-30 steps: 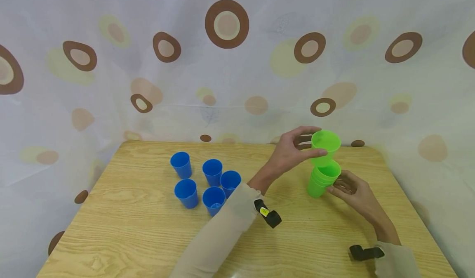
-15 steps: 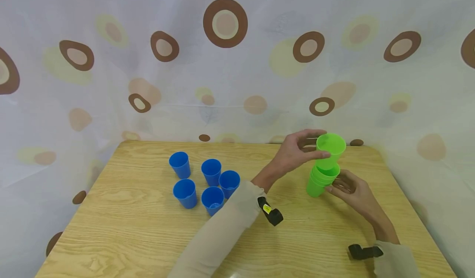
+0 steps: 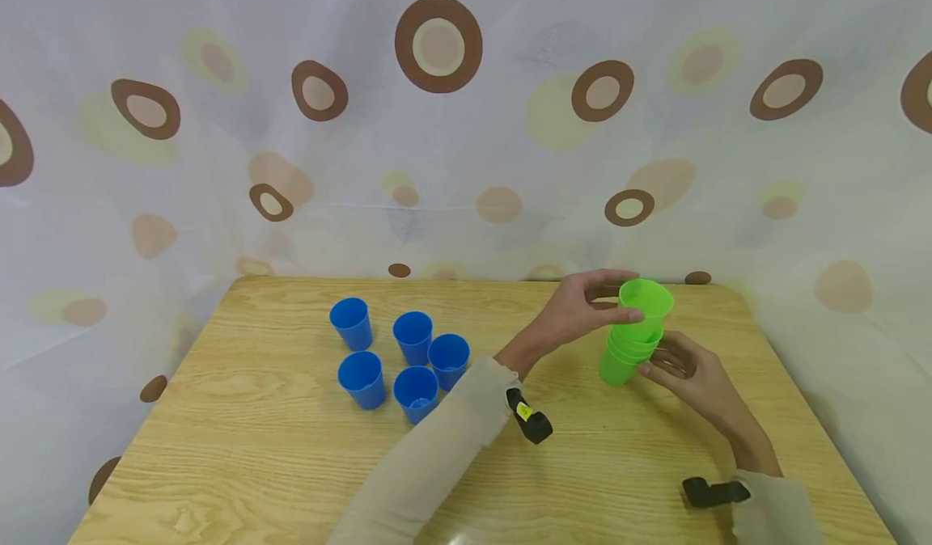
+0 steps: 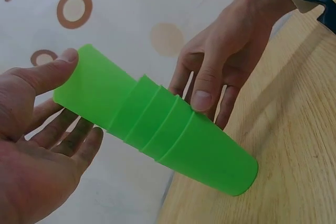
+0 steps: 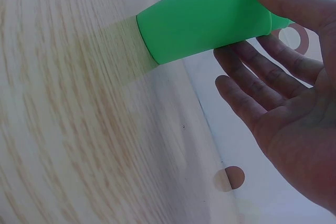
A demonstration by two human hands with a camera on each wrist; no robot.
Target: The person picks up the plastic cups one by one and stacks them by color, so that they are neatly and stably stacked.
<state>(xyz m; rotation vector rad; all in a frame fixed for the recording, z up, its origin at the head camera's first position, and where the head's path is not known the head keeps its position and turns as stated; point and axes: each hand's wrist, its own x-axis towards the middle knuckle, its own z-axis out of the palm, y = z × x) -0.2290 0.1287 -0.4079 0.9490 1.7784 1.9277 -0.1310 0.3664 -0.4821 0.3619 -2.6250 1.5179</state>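
The left hand (image 3: 578, 306) pinches the top cup (image 3: 650, 298), which sits partly inside the stack (image 3: 619, 363), along its axis. The stack stands upright on the desk (image 3: 597, 464), between the hands; the right hand (image 3: 692, 373), lower, grips its side.

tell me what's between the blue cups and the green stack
In the head view, the left hand and its sleeve are between them, with table below.
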